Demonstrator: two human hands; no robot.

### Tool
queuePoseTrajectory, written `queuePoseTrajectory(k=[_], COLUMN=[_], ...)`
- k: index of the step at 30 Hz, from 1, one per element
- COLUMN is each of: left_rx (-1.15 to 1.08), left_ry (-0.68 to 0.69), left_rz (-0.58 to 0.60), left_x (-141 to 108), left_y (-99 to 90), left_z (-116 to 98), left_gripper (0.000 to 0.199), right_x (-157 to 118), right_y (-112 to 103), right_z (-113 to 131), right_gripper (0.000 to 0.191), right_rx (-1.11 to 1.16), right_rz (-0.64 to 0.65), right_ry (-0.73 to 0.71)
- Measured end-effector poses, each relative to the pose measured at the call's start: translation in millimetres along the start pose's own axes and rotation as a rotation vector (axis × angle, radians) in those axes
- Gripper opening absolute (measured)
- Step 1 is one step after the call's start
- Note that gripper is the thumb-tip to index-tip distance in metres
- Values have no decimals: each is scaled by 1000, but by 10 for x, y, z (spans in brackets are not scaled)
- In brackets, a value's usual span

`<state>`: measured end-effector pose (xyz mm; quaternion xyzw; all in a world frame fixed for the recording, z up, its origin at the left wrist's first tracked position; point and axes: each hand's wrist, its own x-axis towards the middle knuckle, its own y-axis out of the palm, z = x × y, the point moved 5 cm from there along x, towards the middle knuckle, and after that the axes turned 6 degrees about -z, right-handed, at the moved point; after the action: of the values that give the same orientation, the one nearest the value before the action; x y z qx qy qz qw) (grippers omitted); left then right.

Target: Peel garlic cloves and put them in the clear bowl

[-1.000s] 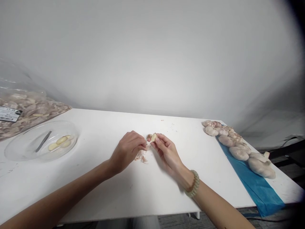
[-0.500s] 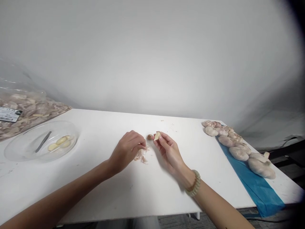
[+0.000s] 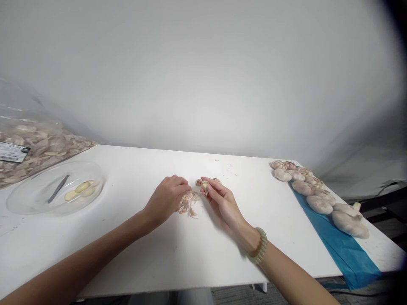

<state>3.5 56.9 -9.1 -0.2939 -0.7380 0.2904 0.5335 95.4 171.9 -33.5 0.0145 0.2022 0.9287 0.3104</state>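
Note:
Between the thumb and fingers of my right hand (image 3: 224, 203) is a pale garlic clove (image 3: 204, 186). My left hand (image 3: 168, 195) rests at the left side of a small heap of papery skins (image 3: 188, 203); its fingers are bent together, and whatever they may hold is hidden. Just behind my right fingertips lie reddish-brown garlic pieces (image 3: 199, 182), partly covered by the hand. A clear plastic dish (image 3: 34, 203) on the left holds several peeled cloves (image 3: 82, 187) and a dark, narrow tool (image 3: 58, 189).
A clear bag full of garlic skins (image 3: 41, 144) stands at the far left. Several whole garlic bulbs (image 3: 319, 204) line the right side beside a blue plastic sheet (image 3: 337, 245) on the white table (image 3: 133, 262). The wall rises behind.
My left hand has moved slightly left and down, uncovering more of the skins. My right fingertips have shifted a little left and lower with the clove, which shows less between them.

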Motion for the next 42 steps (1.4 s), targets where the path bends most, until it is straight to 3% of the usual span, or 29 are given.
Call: queuePoseTrajectory(k=[4, 9, 14, 25, 42], left_rx=[3, 1, 10, 60, 40], left_ry=[-38, 97, 197, 271, 229], left_rz=[-82, -247, -248, -234, -213], left_x=[14, 23, 2, -6, -20], left_y=[-55, -180, -162, -130, -79], left_z=[-33, -132, -177, -200, -174], left_gripper=[16, 14, 9, 10, 10], right_x=[-17, -28, -38, -57, -71], right_y=[19, 32, 32, 35, 28], right_z=[37, 34, 34, 43, -20], right_gripper=[27, 24, 23, 24, 23], right_rx=[-103, -154, -194, -228, -214], right_rz=[9, -2, 0, -22, -11], right_ry=[-51, -63, -87, -83, -44])
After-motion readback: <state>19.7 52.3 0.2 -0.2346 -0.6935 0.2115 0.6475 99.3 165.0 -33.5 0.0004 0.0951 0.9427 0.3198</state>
